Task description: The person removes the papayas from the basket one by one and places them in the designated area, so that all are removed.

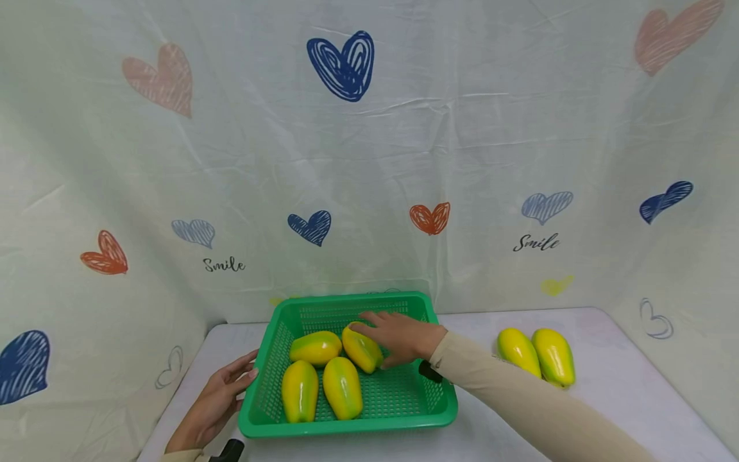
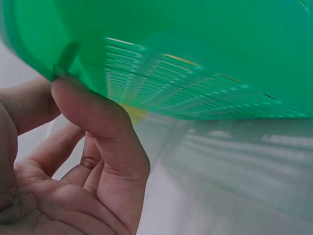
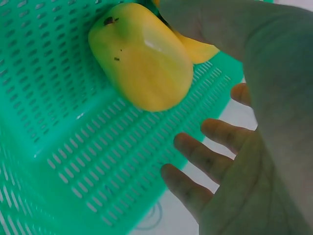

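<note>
A green plastic basket (image 1: 404, 420) holds several yellow-and-green mangoes, among them a far-left mango (image 1: 315, 348) and two nearer ones. At the basket's left side, my left hand (image 1: 216, 398) holds the rim, the thumb bent against the edge in the left wrist view. My right hand (image 1: 404, 337) reaches over the basket with fingers spread, right beside the back-right mango (image 1: 362, 350). In the right wrist view this mango (image 3: 146, 63) lies near the thumb, while the other fingers (image 3: 186, 191) stand apart from it.
Two more mangoes (image 1: 537, 356) lie side by side on the white table (image 1: 600, 340), right of the basket and beyond my right sleeve (image 1: 519, 398). Behind the table hangs a white curtain (image 1: 369, 160) printed with hearts.
</note>
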### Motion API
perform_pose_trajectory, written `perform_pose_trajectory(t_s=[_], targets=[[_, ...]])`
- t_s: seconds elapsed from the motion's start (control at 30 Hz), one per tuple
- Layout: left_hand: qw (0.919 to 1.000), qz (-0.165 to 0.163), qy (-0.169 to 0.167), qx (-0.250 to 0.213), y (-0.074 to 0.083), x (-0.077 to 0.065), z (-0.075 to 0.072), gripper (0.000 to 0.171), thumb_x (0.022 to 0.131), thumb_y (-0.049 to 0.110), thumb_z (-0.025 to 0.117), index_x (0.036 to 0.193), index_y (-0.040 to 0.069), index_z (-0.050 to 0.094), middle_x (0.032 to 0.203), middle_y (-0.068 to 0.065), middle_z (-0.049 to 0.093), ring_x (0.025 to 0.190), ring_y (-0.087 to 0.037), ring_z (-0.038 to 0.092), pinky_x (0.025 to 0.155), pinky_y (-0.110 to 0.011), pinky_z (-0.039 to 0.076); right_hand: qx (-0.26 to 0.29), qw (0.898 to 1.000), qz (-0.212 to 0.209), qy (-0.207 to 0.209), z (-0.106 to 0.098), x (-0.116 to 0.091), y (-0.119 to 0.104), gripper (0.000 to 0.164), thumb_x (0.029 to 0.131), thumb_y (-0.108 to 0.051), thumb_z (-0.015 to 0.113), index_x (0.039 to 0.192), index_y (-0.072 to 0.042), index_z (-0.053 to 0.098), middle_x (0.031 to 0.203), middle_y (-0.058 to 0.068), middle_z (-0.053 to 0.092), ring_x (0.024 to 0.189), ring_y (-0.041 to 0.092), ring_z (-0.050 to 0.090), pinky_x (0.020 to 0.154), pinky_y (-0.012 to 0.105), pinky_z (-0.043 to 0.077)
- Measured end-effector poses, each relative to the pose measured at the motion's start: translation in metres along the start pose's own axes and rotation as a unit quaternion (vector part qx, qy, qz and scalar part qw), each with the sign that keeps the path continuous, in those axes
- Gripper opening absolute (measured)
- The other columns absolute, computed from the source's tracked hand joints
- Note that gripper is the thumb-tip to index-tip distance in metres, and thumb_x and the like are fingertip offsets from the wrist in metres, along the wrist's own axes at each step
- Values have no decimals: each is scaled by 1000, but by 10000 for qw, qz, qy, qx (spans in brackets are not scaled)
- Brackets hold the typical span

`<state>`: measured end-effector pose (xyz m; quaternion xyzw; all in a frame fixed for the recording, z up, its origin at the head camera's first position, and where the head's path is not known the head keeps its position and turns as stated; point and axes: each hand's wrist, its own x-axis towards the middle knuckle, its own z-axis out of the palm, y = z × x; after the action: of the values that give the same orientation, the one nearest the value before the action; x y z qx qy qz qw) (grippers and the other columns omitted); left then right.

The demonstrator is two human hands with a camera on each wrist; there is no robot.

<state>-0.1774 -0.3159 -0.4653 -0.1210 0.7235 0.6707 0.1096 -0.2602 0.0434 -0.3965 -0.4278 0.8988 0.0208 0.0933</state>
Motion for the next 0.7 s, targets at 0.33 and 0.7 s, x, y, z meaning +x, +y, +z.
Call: perform_pose_trajectory(t_s=[0.33,0.7], targets=[[10000,11,-25,-18,0,0,0,58,114,12,49,165,-3,26,133,-11,58,99,-15,70,83,-36,65,-182,9993,204,-249,10,23,-4,90,91,-31,87,165,-25,36,167,5,35,144,27,49,119,41,44],[10000,16,-8,-13,0,-1,1,58,114,13,49,165,-2,26,133,-11,58,99,-15,70,84,-36,65,-203,9974,456,-518,18,38,-4,94,90,-32,87,166,-30,33,168,1,32,146,24,46,119,40,44]])
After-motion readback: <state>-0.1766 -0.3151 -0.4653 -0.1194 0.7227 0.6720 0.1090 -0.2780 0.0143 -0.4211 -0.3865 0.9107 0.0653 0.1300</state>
